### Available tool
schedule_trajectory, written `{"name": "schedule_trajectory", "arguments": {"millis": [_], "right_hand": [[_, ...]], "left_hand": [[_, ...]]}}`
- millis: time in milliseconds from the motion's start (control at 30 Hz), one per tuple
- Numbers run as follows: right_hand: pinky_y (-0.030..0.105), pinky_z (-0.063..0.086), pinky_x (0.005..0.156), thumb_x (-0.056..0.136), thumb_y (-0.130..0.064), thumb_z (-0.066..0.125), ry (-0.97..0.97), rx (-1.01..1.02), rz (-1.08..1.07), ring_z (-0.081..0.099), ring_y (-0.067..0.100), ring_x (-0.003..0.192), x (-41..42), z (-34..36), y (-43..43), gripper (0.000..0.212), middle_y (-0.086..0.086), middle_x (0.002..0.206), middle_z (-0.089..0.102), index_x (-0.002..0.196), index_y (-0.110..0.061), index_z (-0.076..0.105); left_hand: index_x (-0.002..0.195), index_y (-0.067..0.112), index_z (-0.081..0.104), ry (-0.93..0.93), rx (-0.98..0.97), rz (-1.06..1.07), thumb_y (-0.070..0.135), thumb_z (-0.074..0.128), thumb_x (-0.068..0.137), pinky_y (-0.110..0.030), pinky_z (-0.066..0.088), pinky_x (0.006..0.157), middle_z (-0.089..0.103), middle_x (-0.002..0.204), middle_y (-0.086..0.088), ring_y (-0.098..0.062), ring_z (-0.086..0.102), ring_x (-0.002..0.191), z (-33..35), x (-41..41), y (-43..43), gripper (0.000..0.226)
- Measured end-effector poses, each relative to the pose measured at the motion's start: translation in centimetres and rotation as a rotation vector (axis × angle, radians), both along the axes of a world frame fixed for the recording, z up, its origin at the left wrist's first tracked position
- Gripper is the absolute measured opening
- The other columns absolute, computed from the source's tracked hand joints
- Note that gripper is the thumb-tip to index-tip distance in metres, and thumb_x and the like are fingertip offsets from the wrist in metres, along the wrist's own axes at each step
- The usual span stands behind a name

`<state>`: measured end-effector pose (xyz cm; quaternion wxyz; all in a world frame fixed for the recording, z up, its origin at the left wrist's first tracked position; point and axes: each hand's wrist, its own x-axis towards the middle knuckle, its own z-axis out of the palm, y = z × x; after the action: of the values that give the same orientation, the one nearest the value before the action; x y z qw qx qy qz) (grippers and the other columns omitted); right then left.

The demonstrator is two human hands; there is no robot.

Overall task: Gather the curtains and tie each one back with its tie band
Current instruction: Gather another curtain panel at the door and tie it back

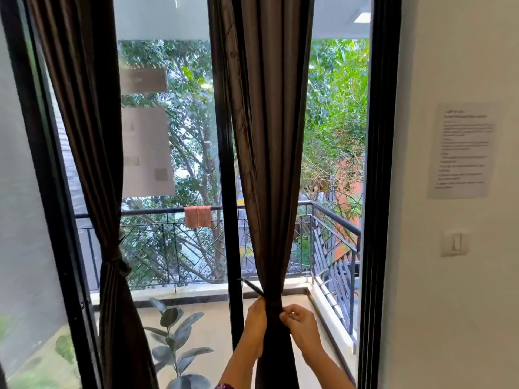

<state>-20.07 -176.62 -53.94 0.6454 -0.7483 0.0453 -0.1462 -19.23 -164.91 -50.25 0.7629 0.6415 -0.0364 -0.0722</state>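
Two dark brown curtains hang at a black-framed glass door. The left curtain [92, 136] is gathered and cinched by its tie band [113, 262] at waist height. The right curtain [266, 136] is bunched into a narrow column low down, where a dark tie band [273, 301] wraps it, one loose end [252, 287] sticking out to the left. My left hand [256, 324] grips the bunch and band from the left. My right hand [300, 321] pinches the band from the right, fingertips at the fabric.
A black centre door post [227, 192] stands just left of the right curtain. Outside lie a balcony railing [334, 220] with an orange cloth [198, 216] and a leafy potted plant [174, 332]. On the right wall are a paper notice [460, 150] and a light switch [455, 242].
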Motion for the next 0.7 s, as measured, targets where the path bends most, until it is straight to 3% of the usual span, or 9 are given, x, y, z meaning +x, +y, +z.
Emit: {"name": "schedule_trajectory", "arguments": {"millis": [167, 267, 333, 433, 567, 700], "right_hand": [[0.025, 0.042, 0.061, 0.079, -0.006, 0.063, 0.050, -0.115, -0.009, 0.062, 0.012, 0.062, 0.4, 0.2, 0.1, 0.023, -0.002, 0.060, 0.068, 0.060, -0.020, 0.061], [0.021, 0.037, 0.056, 0.078, -0.009, 0.064, 0.055, -0.198, -0.008, 0.057, 0.007, 0.059, 0.2, 0.8, 0.3, 0.029, -0.006, 0.055, 0.063, 0.056, -0.025, 0.055], [0.021, 0.038, 0.056, 0.077, -0.011, 0.063, 0.040, -0.266, 0.001, 0.053, 0.005, 0.056, 0.1, 1.2, 0.0, 0.029, -0.008, 0.052, 0.059, 0.054, -0.027, 0.053], [0.024, 0.054, 0.067, 0.076, -0.007, 0.060, -0.009, -0.323, 0.004, 0.064, 0.002, 0.067, -0.5, 2.7, -0.4, 0.023, -0.010, 0.069, 0.067, 0.073, -0.030, 0.061], [0.024, 0.056, 0.076, 0.081, -0.005, 0.062, -0.099, -0.221, 0.028, 0.069, 0.008, 0.082, -0.8, 4.1, -0.2, 0.021, -0.003, 0.089, 0.072, 0.098, -0.018, 0.064], [0.027, 0.056, 0.082, 0.084, -0.014, 0.065, -0.118, -0.231, 0.034, 0.069, 0.005, 0.083, -1.2, 4.2, 0.5, 0.016, -0.002, 0.090, 0.074, 0.100, -0.016, 0.068]], "left_hand": [[0.063, 0.010, 0.051, 0.099, 0.031, 0.044, 0.017, 0.042, 0.094, -0.025, 0.039, 0.050, 0.049, 0.049, -0.002, -0.016, 0.049, 0.049, 0.4, 0.8, -0.1, 0.033], [0.065, 0.008, 0.056, 0.121, 0.049, 0.052, 0.021, 0.047, 0.091, -0.030, 0.040, 0.058, 0.055, 0.056, -0.008, -0.023, 0.053, 0.058, 0.6, 1.2, 0.2, 0.030], [0.067, 0.007, 0.056, 0.139, 0.017, 0.031, 0.019, 0.050, 0.092, -0.028, 0.040, 0.054, 0.055, 0.054, -0.008, -0.022, 0.052, 0.054, 1.5, 0.6, 0.2, 0.028], [0.079, 0.009, 0.062, 0.081, 0.007, -0.027, 0.024, 0.044, 0.098, -0.022, 0.045, 0.047, 0.061, 0.062, -0.005, -0.015, 0.058, 0.054, 2.5, -0.1, 0.2, 0.030], [0.105, 0.004, 0.065, -0.008, 0.009, -0.066, 0.032, 0.037, 0.100, -0.018, 0.051, 0.051, 0.072, 0.083, -0.011, -0.014, 0.070, 0.066, 2.3, -0.5, 0.4, 0.040], [0.101, 0.004, 0.066, 0.039, 0.017, -0.033, 0.028, 0.040, 0.100, -0.020, 0.050, 0.049, 0.073, 0.083, -0.012, -0.014, 0.070, 0.065, 2.1, -0.6, 0.8, 0.035]]}}
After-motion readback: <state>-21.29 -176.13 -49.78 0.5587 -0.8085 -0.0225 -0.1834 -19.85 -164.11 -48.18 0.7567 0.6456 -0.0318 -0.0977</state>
